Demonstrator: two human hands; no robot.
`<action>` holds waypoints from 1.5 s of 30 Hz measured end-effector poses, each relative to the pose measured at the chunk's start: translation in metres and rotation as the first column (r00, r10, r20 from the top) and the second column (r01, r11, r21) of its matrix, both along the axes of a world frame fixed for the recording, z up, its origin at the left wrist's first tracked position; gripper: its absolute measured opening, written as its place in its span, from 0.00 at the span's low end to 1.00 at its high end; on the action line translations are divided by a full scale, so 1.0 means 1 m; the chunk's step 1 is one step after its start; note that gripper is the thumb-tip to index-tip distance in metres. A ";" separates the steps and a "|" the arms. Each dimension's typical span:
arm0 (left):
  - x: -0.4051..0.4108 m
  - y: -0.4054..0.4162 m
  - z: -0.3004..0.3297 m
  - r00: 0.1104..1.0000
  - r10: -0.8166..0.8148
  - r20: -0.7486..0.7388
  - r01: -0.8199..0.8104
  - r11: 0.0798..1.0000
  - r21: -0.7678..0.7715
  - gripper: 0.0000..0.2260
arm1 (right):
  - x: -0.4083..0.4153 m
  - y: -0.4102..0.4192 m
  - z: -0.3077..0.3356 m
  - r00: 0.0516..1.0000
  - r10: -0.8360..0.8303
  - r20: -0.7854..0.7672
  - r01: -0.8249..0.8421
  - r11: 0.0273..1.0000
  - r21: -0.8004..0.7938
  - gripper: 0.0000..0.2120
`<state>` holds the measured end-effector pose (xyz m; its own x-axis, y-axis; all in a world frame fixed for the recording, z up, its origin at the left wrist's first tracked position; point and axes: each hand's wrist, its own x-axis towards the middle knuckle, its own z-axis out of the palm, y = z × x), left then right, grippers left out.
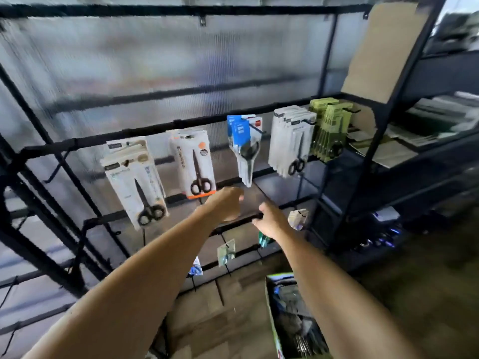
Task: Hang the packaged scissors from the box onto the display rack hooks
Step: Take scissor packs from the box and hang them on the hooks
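Nearest us, low on the right, the open box shows a blurred jumble of packaged scissors; we cannot pick out single packs. Our left hand reaches toward the rack with fingers loosely curled and holding nothing that we can see. Our right hand is beside it, fingers bent at a black crossbar; whether they grip the bar or only touch it, we cannot tell.

Beyond the hands, packs already hang in a row: a white carded pair, an orange-edged pack, a blue-headed pack, a thick white stack and green packs.

We judge these packs light, flat and fairly stiff, the plastic front slick. We would pinch the card top beside its hang hole.
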<state>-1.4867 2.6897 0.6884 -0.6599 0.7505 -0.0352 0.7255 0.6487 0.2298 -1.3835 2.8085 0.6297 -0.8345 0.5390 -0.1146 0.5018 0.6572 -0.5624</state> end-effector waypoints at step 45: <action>0.071 0.289 -0.803 0.648 -0.651 0.395 0.689 0.281 -0.668 0.14 | 0.123 0.163 -0.765 0.564 -0.575 0.592 0.822 0.321 -0.471 0.20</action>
<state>-1.4154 2.9783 -0.1144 0.0779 0.6152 -0.7845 0.9918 -0.1280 -0.0019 -1.2600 2.9719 -0.1349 -0.0374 0.5671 -0.8228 0.7777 -0.5006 -0.3804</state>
